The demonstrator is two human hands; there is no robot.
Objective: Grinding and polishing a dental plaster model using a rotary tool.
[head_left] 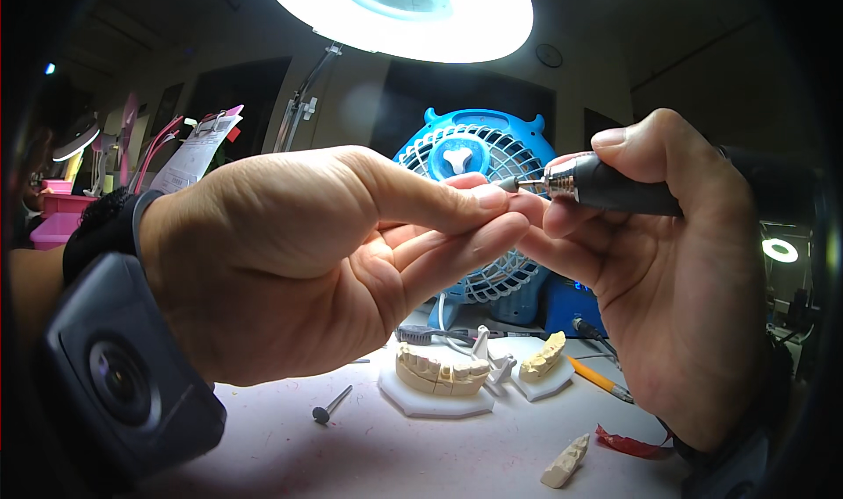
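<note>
My right hand point(676, 280) is closed around a dark rotary handpiece point(628, 186) with a silver collar, thumb on top and fingers below. Its thin shank ends in a small grey bit point(508, 184), right by my left thumb tip. Whatever my left hand point(281, 253) pinches between thumb and fingertips is hidden or too small to name. The fingers of both hands meet under the bit. Below them on the table stands a cream dental model point(442, 372) on a white base, beside a smaller yellowish model piece point(543, 358) on its own base.
A loose plaster model piece point(566, 461) and a red strip point(628, 443) lie at the near right. Nearby are an orange pencil-like tool point(595, 376), a dark-headed bur point(322, 414) and a brush point(417, 334). Behind stand a blue fan point(514, 143) and a blue box point(571, 304). A ring lamp point(492, 25) glows overhead.
</note>
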